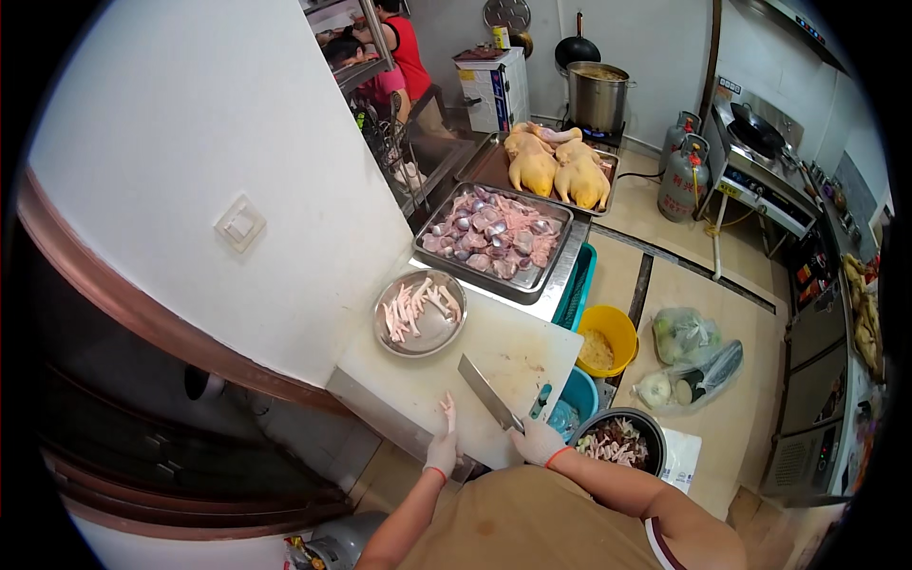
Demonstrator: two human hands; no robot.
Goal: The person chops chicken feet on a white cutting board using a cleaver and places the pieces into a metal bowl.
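Observation:
My left hand [442, 456], in a white glove with a red cuff, grips a pale poultry foot [448, 415] at the near edge of a white cutting board [399, 385]. The foot's toes point away from me. To its right, my gloved right hand [540, 442] holds a cleaver [488, 388] by the handle, with its broad blade slanting over the board towards the far left. Blade and foot are apart. At the board's far left stands a round metal dish [434, 338] with several more feet [410, 306]. A small green-handled tool [541, 400] lies near the right edge.
Beyond the board are a tray of gizzards [491, 231] and a tray of whole plucked birds [534, 171]. A yellow bucket [623, 331], a blue bucket [581, 388] and a dark pot of cut pieces [613, 445] stand to the right. A white wall [285, 306] borders the left.

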